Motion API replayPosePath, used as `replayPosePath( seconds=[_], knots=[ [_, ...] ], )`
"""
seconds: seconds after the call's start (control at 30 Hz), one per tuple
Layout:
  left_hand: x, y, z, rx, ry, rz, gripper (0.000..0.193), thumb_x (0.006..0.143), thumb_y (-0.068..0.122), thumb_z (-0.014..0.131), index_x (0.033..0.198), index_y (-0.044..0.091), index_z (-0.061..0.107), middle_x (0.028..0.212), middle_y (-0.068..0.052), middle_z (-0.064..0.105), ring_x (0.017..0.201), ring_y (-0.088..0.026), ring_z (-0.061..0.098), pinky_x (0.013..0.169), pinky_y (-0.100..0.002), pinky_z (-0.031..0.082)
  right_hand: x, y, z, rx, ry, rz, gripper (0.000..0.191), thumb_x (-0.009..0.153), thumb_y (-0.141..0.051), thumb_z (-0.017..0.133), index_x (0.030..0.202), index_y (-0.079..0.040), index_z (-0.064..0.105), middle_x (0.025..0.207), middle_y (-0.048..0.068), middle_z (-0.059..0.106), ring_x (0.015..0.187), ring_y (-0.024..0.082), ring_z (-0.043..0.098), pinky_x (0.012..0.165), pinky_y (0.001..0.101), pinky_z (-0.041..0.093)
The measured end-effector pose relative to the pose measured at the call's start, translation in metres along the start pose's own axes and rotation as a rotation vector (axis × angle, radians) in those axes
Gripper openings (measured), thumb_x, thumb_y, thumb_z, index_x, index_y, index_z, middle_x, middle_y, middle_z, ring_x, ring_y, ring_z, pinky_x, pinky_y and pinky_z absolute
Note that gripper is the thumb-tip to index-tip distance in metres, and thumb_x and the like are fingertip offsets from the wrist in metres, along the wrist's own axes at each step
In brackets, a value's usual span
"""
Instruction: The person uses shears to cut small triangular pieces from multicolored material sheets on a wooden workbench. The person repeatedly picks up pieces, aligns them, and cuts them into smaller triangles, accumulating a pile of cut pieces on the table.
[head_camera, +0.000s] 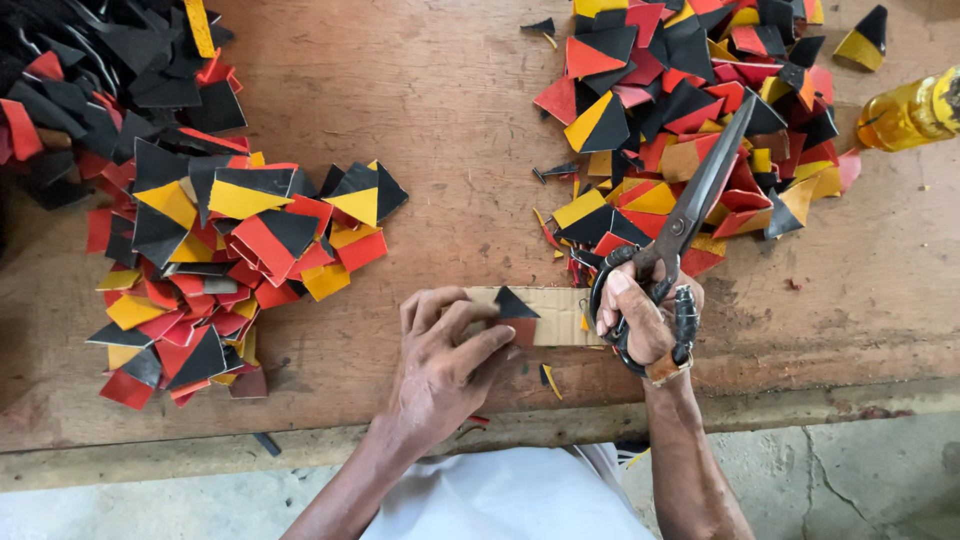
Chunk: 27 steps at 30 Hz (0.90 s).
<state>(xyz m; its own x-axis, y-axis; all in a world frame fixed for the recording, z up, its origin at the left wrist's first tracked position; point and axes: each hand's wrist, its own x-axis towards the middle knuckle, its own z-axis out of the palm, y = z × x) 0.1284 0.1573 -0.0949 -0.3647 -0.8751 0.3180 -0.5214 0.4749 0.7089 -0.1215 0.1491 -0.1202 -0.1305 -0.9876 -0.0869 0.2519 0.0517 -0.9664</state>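
Observation:
My left hand (445, 355) rests on the wooden table (450, 120), its fingertips pressing a small black-and-red leather piece (517, 312) against a brown cardboard template (556, 315). My right hand (642, 320) grips the looped handles of large dark metal scissors (700, 195). Their blades are closed and point up-right over the right-hand pile. The right hand's thumb lies on the template's right end.
A heap of black, red and yellow cut triangles (690, 110) lies at the upper right, another heap (190, 230) at the left. A yellow bottle (905, 115) lies at the right edge. Small scraps (550, 378) sit near the table's front edge.

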Motion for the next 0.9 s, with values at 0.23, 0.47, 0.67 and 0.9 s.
replayPosePath(
  seconds=[0.23, 0.47, 0.67, 0.9],
  knots=[
    [0.004, 0.001, 0.001, -0.043, -0.031, -0.026, 0.031, 0.074, 0.019, 0.087, 0.101, 0.011, 0.074, 0.131, -0.010, 0.063, 0.126, -0.032, 0.053, 0.107, -0.048, 0.041, -0.001, 0.001, -0.002, -0.015, 0.008, -0.015, 0.014, 0.100, -0.004, 0.060, 0.088, -0.003, 0.053, 0.069, 0.006, 0.054, 0.056, 0.013, 0.055, 0.050, 0.0289, 0.048],
    [0.006, -0.003, 0.006, -0.103, -0.091, -0.101, 0.081, 0.070, 0.019, 0.091, 0.141, 0.007, 0.053, 0.132, -0.013, 0.062, 0.126, -0.033, 0.054, 0.109, -0.048, 0.040, 0.001, 0.007, -0.007, 0.022, 0.007, -0.042, 0.010, 0.100, -0.003, 0.059, 0.092, -0.001, 0.055, 0.074, 0.005, 0.055, 0.059, 0.014, 0.056, 0.051, 0.0295, 0.050],
    [0.011, -0.011, 0.005, -0.210, -0.092, -0.137, 0.101, 0.065, 0.014, 0.092, 0.152, 0.008, 0.040, 0.135, -0.012, 0.063, 0.127, -0.032, 0.054, 0.113, -0.046, 0.041, 0.005, 0.008, -0.007, 0.030, 0.003, -0.037, 0.009, 0.101, -0.004, 0.060, 0.093, -0.002, 0.055, 0.074, 0.005, 0.055, 0.059, 0.014, 0.056, 0.052, 0.0298, 0.050],
    [0.014, -0.010, 0.009, -0.141, -0.167, -0.166, 0.096, 0.073, 0.014, 0.086, 0.154, 0.008, 0.036, 0.130, -0.006, 0.069, 0.128, -0.030, 0.054, 0.114, -0.049, 0.033, 0.006, 0.010, -0.007, 0.008, 0.010, -0.027, 0.009, 0.101, -0.004, 0.060, 0.093, -0.002, 0.055, 0.075, 0.005, 0.055, 0.060, 0.014, 0.056, 0.052, 0.0298, 0.050]
  ],
)
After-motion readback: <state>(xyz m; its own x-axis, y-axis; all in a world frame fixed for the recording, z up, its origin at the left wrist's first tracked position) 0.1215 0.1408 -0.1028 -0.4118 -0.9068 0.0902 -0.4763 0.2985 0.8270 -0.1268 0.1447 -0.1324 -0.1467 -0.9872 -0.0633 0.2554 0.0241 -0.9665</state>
